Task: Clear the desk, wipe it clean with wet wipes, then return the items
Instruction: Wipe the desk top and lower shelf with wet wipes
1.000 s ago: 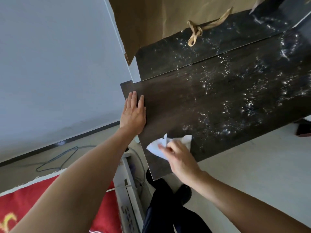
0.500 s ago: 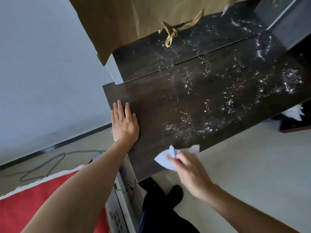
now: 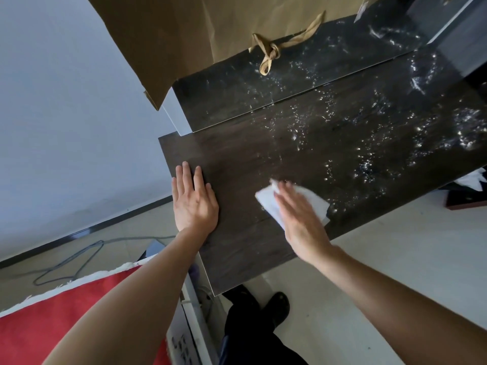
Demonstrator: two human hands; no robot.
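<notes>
The dark wood desk (image 3: 263,159) runs from the middle to the right edge, its far and right parts glistening with wet streaks. A white wet wipe (image 3: 313,200) lies spread on the desk near its front edge. My right hand (image 3: 297,219) presses flat on the wipe with straight fingers, blurred by motion. My left hand (image 3: 193,200) rests flat on the desk's left end, fingers straight, holding nothing.
A brown paper bag (image 3: 210,35) with a knotted handle stands at the desk's back left. Crumpled white wipes (image 3: 471,179) lie off the desk at the right. A red rug (image 3: 52,312), cables and a white power strip (image 3: 184,343) lie on the floor at the left.
My right hand went from pinching the wipe off the desk's front edge to pressing it flat on the desk, further in. My left hand stayed planted on the left end.
</notes>
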